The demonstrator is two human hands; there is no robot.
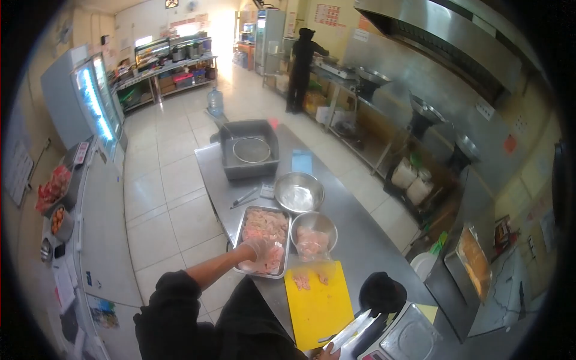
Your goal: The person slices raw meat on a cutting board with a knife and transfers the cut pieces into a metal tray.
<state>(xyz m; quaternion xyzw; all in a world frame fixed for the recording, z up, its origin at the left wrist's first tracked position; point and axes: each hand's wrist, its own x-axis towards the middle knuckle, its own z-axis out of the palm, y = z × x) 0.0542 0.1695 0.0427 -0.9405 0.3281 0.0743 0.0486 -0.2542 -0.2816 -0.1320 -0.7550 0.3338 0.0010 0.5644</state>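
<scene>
My left hand (pixel 255 248), in a clear plastic glove, reaches into a metal tray (pixel 240 223) and touches the pale pink raw meat (pixel 266 225) there. Its fingers blend with the meat, so their grip is unclear. At the bottom edge, my right hand (pixel 327 353) is partly in view, fingers closed at the end of a flat white-and-silver thing (pixel 353 333), perhaps a broad blade. Beside it lies a yellow cutting board (pixel 320 306) with small meat pieces (pixel 302 281) on its far end. A metal bowl (pixel 334 225) beside the tray holds more meat in clear plastic (pixel 312 242).
An empty metal bowl (pixel 299 192) and a grey tub (pixel 249 171) with a strainer (pixel 251 150) stand farther along the steel table (pixel 372 240). A scale (pixel 410 333) and a black rounded thing (pixel 382 293) are at right. A person (pixel 302 69) in black stands by the stoves.
</scene>
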